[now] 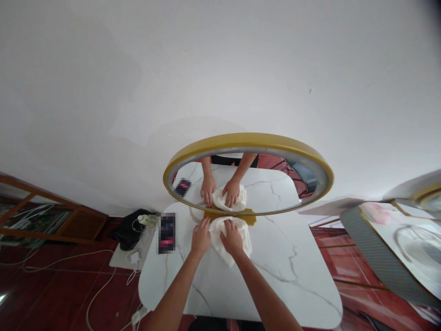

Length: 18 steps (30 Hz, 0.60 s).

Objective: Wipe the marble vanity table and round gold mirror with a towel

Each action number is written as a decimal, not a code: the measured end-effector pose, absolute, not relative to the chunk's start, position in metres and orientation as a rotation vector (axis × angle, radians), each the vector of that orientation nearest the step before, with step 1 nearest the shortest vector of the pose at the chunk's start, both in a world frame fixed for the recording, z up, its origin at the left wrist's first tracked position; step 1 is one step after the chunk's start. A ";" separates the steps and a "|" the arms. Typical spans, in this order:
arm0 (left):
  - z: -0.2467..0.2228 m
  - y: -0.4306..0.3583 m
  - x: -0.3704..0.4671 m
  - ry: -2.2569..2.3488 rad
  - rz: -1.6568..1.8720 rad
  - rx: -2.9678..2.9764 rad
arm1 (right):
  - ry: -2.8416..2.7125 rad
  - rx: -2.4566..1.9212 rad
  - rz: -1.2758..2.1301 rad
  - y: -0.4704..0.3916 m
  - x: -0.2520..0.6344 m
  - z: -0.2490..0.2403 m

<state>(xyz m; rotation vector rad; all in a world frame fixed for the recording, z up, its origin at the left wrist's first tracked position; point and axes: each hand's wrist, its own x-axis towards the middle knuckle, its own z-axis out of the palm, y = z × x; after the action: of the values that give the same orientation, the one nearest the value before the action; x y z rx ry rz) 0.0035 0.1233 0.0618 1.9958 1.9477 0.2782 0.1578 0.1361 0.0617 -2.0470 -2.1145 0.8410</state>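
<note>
A crumpled white cloth [217, 241] lies on the white marble-patterned table [285, 294], in front of a gold-framed mirror [250, 139]. My right hand [232, 236] rests on top of the cloth, palm down, its fingers spread over the fabric. Just left of it, my left hand [200, 237] lies flat, fingers stretched toward the mirror, close against the cloth's left edge. Part of the mirror's gold base [252, 218] shows behind the cloth. Both hands and the cloth appear again as a reflection in the glass.
A pixelated dark item [167, 233] sits at the table's left edge. Beyond that are a light-capped bottle [146, 219], a black bag [129, 230] and white cables [134, 258]. A wooden shelf [86, 225] stands left; a grey ribbed cabinet [374, 248] stands right.
</note>
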 end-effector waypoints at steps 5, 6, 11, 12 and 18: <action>0.069 0.109 0.026 1.948 0.560 1.938 | -1.992 -1.958 0.959 0.138 0.140 0.056; 0.068 0.107 0.028 1.924 0.575 1.914 | -1.975 -1.935 0.993 0.138 0.139 0.054; 0.060 0.116 0.028 1.876 0.567 1.765 | -1.915 -1.800 1.228 0.139 0.144 0.046; 0.058 0.119 0.026 1.877 0.553 1.756 | -1.904 -1.767 1.280 0.138 0.147 0.045; 0.057 0.125 0.023 1.908 0.385 1.801 | -1.860 -1.642 1.409 0.136 0.170 0.049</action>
<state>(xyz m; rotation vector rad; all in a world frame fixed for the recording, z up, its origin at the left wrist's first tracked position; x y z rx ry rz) 0.0231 0.1253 0.0566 1.8014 1.9080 0.3852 0.1701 0.1358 0.0485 -1.6415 -1.8596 1.4093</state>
